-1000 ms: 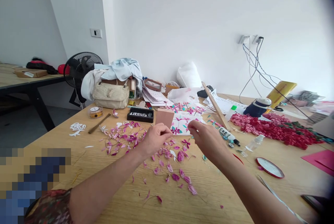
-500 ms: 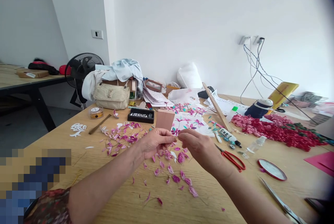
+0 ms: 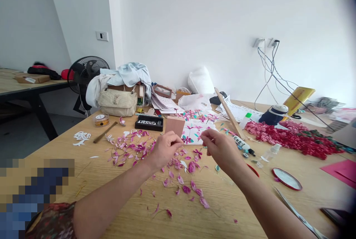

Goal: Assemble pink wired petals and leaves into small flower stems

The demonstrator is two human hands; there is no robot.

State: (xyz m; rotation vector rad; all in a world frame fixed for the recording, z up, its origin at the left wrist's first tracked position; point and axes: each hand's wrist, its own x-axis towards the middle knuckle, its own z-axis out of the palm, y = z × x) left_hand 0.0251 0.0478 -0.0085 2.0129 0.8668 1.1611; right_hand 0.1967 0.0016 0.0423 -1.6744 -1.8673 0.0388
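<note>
Over the middle of the table, my left hand (image 3: 167, 149) is closed in a pinch, thumb against fingers. What it grips, if anything, is too fine to make out. To its right, my right hand (image 3: 221, 150) is also closed, its fingertips pressed together and their contents hidden. A dark pink petal flower (image 3: 197, 153) shows between the hands, near the right fingertips; whether it hangs or lies on the table I cannot tell. Below are loose pink petals (image 3: 191, 166) and a white petal (image 3: 184, 165). Behind the hands, finished-looking pink flowers with teal leaves lie on a white sheet (image 3: 191, 140).
More pink petals (image 3: 128, 146) spread at left, beside a black tray (image 3: 149, 123). Red-handled scissors (image 3: 253, 170) are partly behind my right forearm. A glue bottle (image 3: 241, 144), a spray bottle (image 3: 271, 153), a round red-rimmed hoop (image 3: 287, 179) and large metal scissors (image 3: 299, 215) lie at right.
My hands, close together before, have moved apart, the right one shifting rightward. The dark pink flower now shows between them. My right forearm covers more of the red-handled scissors.
</note>
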